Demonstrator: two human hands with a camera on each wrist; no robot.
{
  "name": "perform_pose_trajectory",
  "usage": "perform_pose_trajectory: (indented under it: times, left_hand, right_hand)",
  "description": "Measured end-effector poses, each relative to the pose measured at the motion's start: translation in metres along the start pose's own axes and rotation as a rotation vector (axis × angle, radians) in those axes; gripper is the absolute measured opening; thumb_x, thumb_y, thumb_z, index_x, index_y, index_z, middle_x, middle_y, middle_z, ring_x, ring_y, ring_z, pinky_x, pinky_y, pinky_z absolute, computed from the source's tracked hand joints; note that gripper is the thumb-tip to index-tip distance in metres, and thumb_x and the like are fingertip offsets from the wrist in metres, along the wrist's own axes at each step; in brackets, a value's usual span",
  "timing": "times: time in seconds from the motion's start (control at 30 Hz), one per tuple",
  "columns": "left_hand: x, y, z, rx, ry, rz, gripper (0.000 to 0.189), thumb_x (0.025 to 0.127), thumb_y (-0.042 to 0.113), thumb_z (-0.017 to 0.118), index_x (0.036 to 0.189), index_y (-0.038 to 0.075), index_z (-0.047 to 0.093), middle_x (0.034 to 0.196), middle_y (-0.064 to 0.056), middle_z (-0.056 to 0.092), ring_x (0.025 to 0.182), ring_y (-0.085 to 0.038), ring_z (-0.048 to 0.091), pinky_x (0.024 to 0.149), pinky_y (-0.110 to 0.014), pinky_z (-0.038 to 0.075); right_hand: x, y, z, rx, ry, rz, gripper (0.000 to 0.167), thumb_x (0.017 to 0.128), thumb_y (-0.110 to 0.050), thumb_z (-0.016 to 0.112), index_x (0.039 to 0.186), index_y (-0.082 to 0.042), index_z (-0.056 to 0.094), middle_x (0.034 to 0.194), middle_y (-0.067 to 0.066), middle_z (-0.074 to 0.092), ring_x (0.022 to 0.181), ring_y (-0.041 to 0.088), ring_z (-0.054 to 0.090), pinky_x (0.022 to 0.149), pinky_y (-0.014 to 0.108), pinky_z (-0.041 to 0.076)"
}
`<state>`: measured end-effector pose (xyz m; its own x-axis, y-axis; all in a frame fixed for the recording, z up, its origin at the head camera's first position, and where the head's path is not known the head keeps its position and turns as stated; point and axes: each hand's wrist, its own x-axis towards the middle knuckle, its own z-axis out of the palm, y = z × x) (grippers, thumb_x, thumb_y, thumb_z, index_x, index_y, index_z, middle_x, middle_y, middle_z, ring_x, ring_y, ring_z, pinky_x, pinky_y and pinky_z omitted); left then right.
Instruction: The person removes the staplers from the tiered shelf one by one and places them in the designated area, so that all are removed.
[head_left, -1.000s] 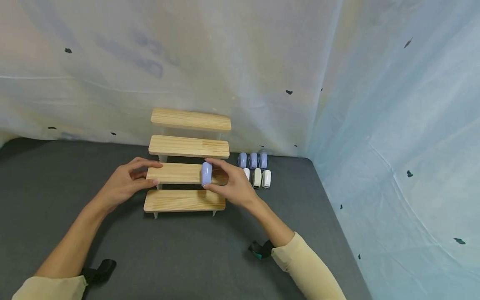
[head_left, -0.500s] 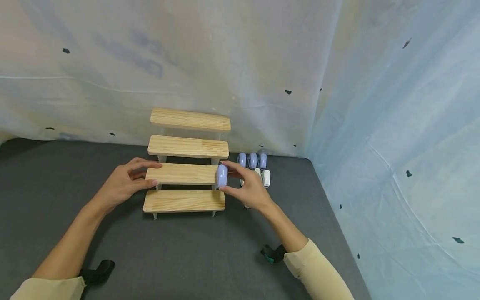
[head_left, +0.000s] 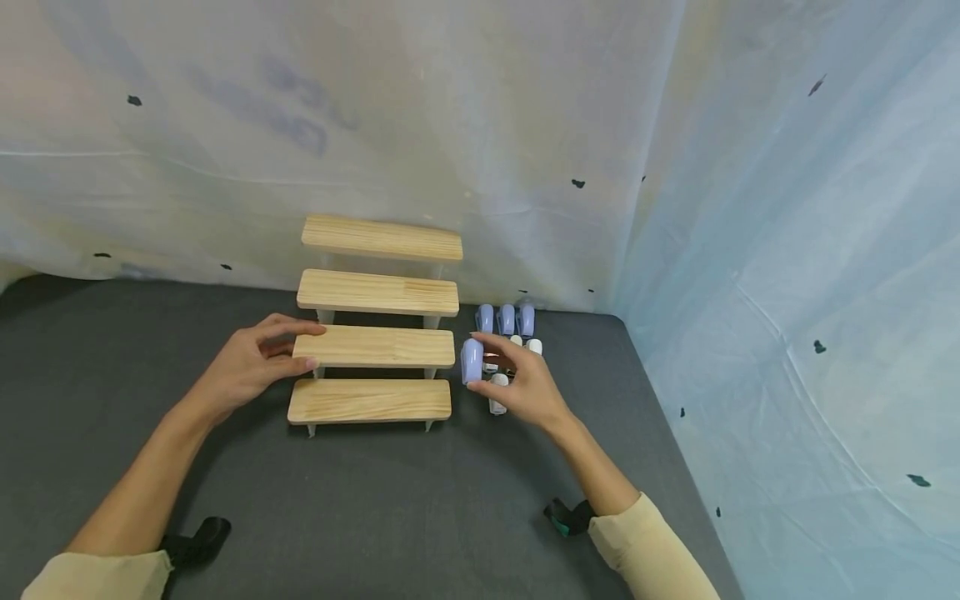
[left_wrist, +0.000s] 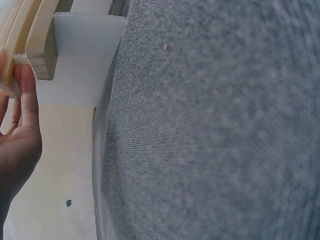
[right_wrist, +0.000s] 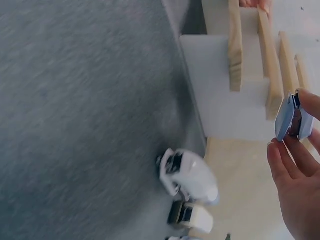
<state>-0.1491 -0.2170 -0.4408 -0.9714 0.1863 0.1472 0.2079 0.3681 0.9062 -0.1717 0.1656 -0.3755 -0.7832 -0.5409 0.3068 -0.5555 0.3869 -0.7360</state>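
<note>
A four-tier wooden display shelf (head_left: 375,292) on pale supports stands on dark grey cloth. My left hand (head_left: 258,358) holds the left end of its second-lowest board (head_left: 375,347), thumb toward the front and fingers toward the back. In the left wrist view, the fingers (left_wrist: 29,97) lie against the board ends. Just right of the shelf, my right hand (head_left: 528,387) pinches a lavender mini stapler (head_left: 472,361) between thumb and fingers. The right wrist view shows that stapler (right_wrist: 285,120) side-on, held up beside the board ends, its dark inside visible.
Three lavender mini staplers (head_left: 506,320) stand in a row at the back right. Several white and cream ones, including a white stapler (head_left: 498,394), are in front, partly behind my right hand. A pale hanging sheet (head_left: 525,125) borders the back and right.
My right hand has carried the lavender stapler rightward and slightly toward me, from over the second-lowest board to beyond the shelf's right end. My left hand has stayed put.
</note>
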Motion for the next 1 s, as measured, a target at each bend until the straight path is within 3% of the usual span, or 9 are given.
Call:
perform_pose_trajectory:
  times: [0.23, 0.53, 0.8, 1.0]
  left_hand:
    - [0.000, 0.001, 0.000, -0.009, 0.005, 0.000, 0.047, 0.092, 0.025, 0.074, 0.136, 0.011, 0.061, 0.126, -0.006, 0.050, 0.128, -0.042, 0.047, 0.085, -0.011, 0.045]
    - [-0.001, 0.002, -0.002, 0.009, 0.008, -0.005, 0.047, 0.093, 0.027, 0.074, 0.135, 0.012, 0.061, 0.126, -0.005, 0.050, 0.129, -0.041, 0.047, 0.085, -0.012, 0.045]
    - [-0.002, 0.002, 0.000, 0.009, 0.003, 0.006, 0.046, 0.093, 0.025, 0.073, 0.135, 0.011, 0.061, 0.126, -0.006, 0.050, 0.125, -0.038, 0.050, 0.082, -0.013, 0.049]
    - [-0.001, 0.002, 0.001, 0.010, 0.006, -0.001, 0.047, 0.092, 0.026, 0.074, 0.135, 0.011, 0.061, 0.125, -0.006, 0.050, 0.124, -0.038, 0.051, 0.082, -0.014, 0.049]
  right_hand:
    - [-0.013, 0.015, -0.008, -0.001, 0.023, 0.023, 0.062, 0.079, 0.005, 0.081, 0.136, 0.008, 0.054, 0.129, 0.023, 0.061, 0.113, 0.037, 0.062, 0.095, 0.052, 0.050]
    - [-0.025, 0.029, -0.017, 0.018, 0.038, 0.052, 0.062, 0.080, 0.008, 0.079, 0.136, 0.008, 0.054, 0.134, 0.026, 0.057, 0.118, 0.038, 0.058, 0.097, 0.055, 0.048]
    - [-0.037, 0.040, -0.023, 0.015, 0.034, 0.105, 0.063, 0.079, 0.009, 0.079, 0.136, 0.011, 0.052, 0.136, 0.028, 0.054, 0.123, 0.039, 0.056, 0.100, 0.050, 0.048]
    - [-0.045, 0.048, -0.027, 0.016, 0.045, 0.139, 0.062, 0.079, 0.008, 0.080, 0.136, 0.006, 0.054, 0.134, 0.024, 0.056, 0.120, 0.038, 0.057, 0.100, 0.051, 0.047]
